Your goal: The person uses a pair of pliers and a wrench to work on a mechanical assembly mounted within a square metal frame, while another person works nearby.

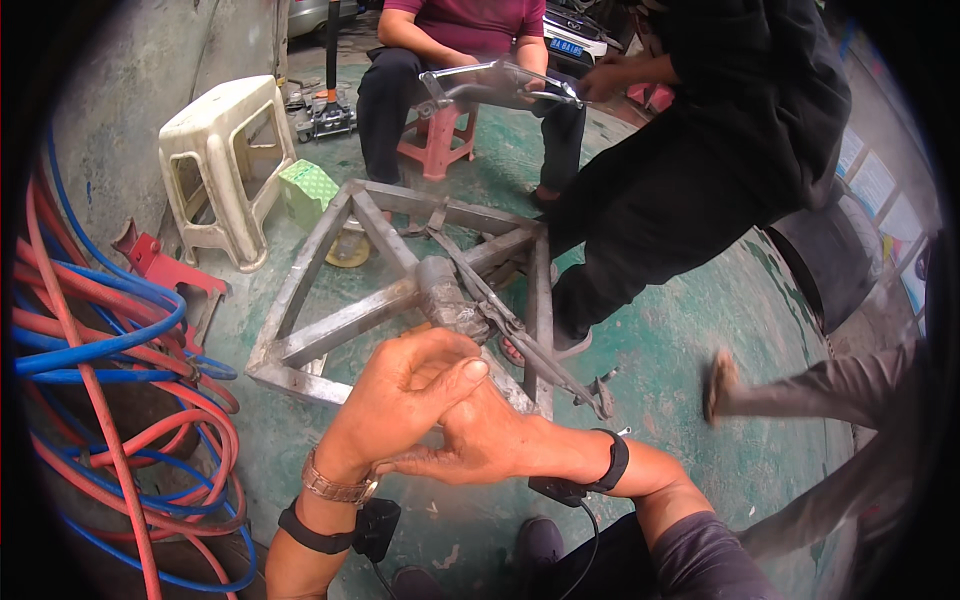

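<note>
In front of me both hands meet over the near side of a square welded metal frame [330,335]. My left hand [405,390], with a wristwatch [340,485], is curled closed, its thumb lying against my right hand. I cannot see what, if anything, is inside it. My right hand [485,430] reaches across from the right and touches the left; its fingers are mostly hidden behind the left thumb. Just beyond the hands, a short metal cylinder [440,290] sits where the frame's diagonal bars meet. A long rusty metal linkage [510,325] lies across the frame.
Red and blue hoses [130,430] coil at left, near a red metal part [165,265]. A white plastic stool [225,150] and a green box [308,190] stand behind. One person [465,30] sits holding a tubular metal piece [500,75]; another [700,180] stands at right; a leg [820,390] shows nearer.
</note>
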{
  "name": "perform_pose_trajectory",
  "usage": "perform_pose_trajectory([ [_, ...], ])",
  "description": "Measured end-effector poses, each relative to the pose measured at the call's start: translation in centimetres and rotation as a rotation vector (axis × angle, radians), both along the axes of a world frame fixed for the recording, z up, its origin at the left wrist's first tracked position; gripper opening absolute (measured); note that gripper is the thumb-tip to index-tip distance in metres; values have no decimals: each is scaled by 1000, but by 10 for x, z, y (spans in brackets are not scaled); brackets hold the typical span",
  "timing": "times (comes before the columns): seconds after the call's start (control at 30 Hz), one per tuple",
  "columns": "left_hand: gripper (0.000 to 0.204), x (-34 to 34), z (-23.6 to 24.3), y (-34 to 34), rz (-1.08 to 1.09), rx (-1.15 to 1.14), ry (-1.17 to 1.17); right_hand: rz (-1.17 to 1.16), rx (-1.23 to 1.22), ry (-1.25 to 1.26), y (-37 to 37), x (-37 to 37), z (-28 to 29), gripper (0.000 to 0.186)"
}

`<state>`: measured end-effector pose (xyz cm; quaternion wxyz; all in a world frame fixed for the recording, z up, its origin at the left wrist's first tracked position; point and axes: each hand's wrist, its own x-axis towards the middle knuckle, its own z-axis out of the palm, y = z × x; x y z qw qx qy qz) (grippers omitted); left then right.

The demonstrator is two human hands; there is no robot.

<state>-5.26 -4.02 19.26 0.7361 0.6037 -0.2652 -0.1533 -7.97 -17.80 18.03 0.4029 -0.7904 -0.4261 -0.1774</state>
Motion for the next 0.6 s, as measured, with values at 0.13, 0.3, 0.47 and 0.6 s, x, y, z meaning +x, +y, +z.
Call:
perform_pose_trajectory([
  [0.13, 26, 0, 1, -1, 10, 11, -20, -12, 4, -13, 0, 0, 0, 48],
  [0.3, 26, 0, 2, -1, -6, -3, -9, -6, 22, -4, 1, 0, 1, 49],
  [0.47, 25, 0, 1, 1, -21, 0, 29, 9, 4, -16, 0, -1, 2, 53],
  [0.6, 25, -1, 1, 2, -36, -7, 54, 6, -20, -2, 0, -2, 2, 55],
])
